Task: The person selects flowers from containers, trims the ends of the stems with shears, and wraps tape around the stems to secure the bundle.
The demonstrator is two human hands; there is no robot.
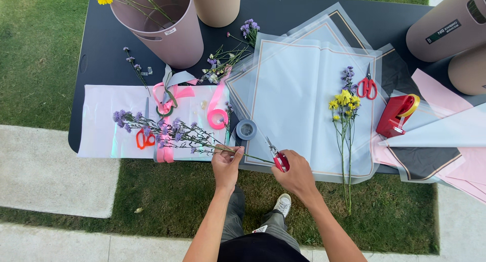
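Left hand [226,165] holds one purple flower stem [167,133]; right hand [295,173], one scissors [277,157]

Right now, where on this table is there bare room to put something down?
Bare black table left of the pink bucket, and the middle of the clear wrap. It is crowded around the ribbons, and at the right by the tape dispenser.

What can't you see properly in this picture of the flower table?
All from the head view:
- Red-handled snips: the right hand covers the handles, so the grip is hidden.
- Purple flower stems: their cut ends sit under the left hand.
- Brown tubs: cut off by the right edge.
- Pink bucket: its top is cut off by the upper edge.
- Tape roll: too small to tell its kind.
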